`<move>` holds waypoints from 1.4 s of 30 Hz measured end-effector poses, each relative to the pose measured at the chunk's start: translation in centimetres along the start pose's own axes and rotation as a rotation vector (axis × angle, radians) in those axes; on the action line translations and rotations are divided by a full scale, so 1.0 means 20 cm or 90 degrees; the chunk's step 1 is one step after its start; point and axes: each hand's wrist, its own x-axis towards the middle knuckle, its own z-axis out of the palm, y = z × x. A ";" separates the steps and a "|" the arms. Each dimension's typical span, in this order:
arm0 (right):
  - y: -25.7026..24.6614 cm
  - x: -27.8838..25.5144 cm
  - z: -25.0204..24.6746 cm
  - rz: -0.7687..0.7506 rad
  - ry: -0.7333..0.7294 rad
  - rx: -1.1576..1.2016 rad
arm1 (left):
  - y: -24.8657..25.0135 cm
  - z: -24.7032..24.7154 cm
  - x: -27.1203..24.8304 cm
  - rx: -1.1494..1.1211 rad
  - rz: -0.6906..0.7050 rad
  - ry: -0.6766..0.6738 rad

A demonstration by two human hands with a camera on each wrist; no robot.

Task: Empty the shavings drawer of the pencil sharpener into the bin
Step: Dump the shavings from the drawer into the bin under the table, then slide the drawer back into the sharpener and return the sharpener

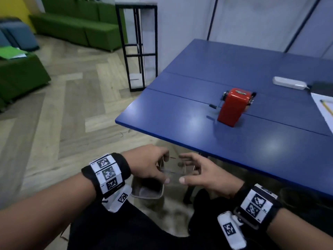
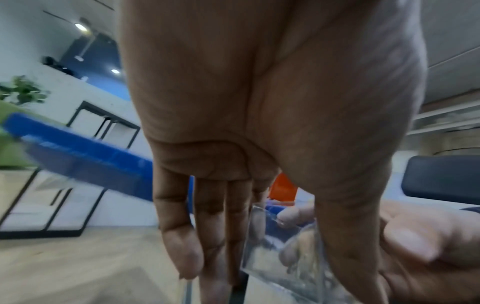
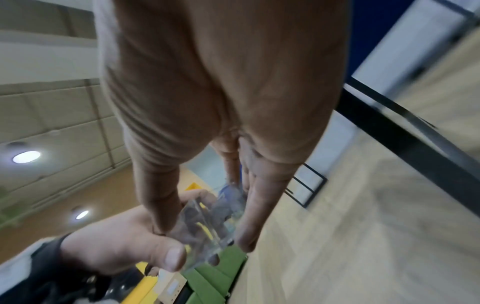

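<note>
Gripping the clear shavings drawer (image 1: 173, 173) with left hand (image 1: 146, 164) and right hand (image 1: 203, 173) above the bin (image 1: 146, 193), red pencil sharpener (image 1: 233, 107) on tabletop (image 1: 198, 127).

My blue surface (image 1: 207, 141), white power strip (image 1: 288, 83) at its far edge, paper with a yellow pencil (image 1: 327, 106) beside it, black metal shelf frame (image 1: 138, 46), green sofas (image 1: 77, 27), wooden floor (image 1: 63, 105)

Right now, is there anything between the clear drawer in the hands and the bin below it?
Nothing visible blocks it. The left hand and right hand hold the clear shavings drawer in the air, off the blue table. The bin stands on the floor just below, its mouth open, partly hidden by the left hand.
</note>
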 end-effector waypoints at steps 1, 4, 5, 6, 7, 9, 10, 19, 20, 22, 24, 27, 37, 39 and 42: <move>-0.04 -0.06 -0.03 -0.017 0.026 -0.051 | 0.06 -0.03 -0.02 0.002 0.016 0.009; -0.15 -0.21 -0.10 -0.060 0.111 -0.146 | 0.23 -0.13 -0.06 0.038 0.068 0.038; -0.17 -0.26 -0.13 -0.072 0.132 -0.164 | 0.29 -0.16 -0.06 0.060 0.088 0.047; -0.18 -0.31 -0.16 -0.080 0.146 -0.173 | 0.35 -0.18 -0.05 0.080 0.105 0.053; -0.19 -0.35 -0.19 -0.085 0.159 -0.181 | 0.40 -0.21 -0.04 0.095 0.120 0.057; -0.21 -0.44 -0.26 -0.089 0.188 -0.202 | 0.50 -0.26 -0.01 0.107 0.147 0.054; -0.21 -0.48 -0.30 -0.092 0.205 -0.206 | 0.55 -0.29 0.00 0.110 0.161 0.049; -0.15 -0.78 -0.67 -0.036 0.388 -0.247 | 0.99 -0.68 0.29 0.271 0.215 0.115; -0.14 -0.79 -0.71 -0.025 0.395 -0.261 | 1.01 -0.73 0.34 0.281 0.208 0.139; -0.13 -0.79 -0.78 -0.010 0.411 -0.285 | 1.03 -0.81 0.45 0.290 0.182 0.164; -0.12 -0.76 -0.84 -0.001 0.427 -0.313 | 1.03 -0.85 0.57 0.311 0.159 0.168; -0.12 -0.68 -0.92 0.015 0.439 -0.359 | 1.00 -0.85 0.75 0.327 0.140 0.149; -0.08 -0.37 -1.04 0.082 0.403 -0.453 | 0.97 -0.73 1.10 0.340 0.149 0.099; -0.05 -0.35 -1.04 0.093 0.395 -0.460 | 0.95 -0.73 1.11 0.325 0.156 0.101; -0.03 -0.34 -1.05 0.091 0.396 -0.455 | 0.93 -0.74 1.11 0.327 0.177 0.095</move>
